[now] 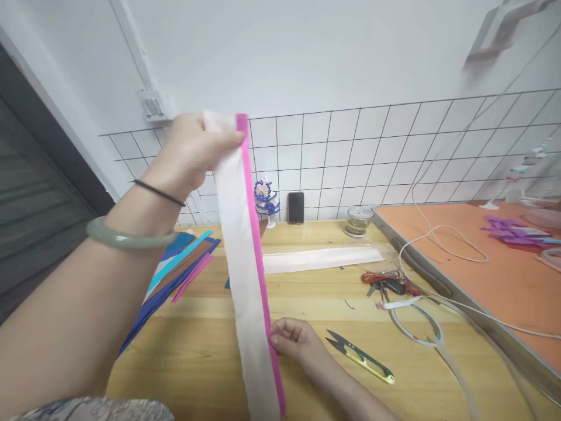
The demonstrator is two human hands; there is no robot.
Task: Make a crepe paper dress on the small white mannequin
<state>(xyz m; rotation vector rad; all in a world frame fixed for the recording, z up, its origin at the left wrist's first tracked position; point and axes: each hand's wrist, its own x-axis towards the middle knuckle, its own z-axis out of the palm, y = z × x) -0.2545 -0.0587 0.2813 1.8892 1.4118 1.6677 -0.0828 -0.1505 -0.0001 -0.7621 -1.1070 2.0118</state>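
Note:
My left hand, raised before the wall, pinches the top end of a long white fabric strip together with a narrow pink strip along its right edge. Both hang down past the bottom of the view. Lower down, my right hand has its thumb and curled fingers closed on the pink edge. Thread snips with a green and yellow handle lie on the table to the right of my right hand. Another white strip lies flat farther back.
Coloured strips lie at the left. A phone, a blue-and-white ornament and a clear round container stand at the back. Keys, a white cable and a grey looped band lie right, beside an orange surface.

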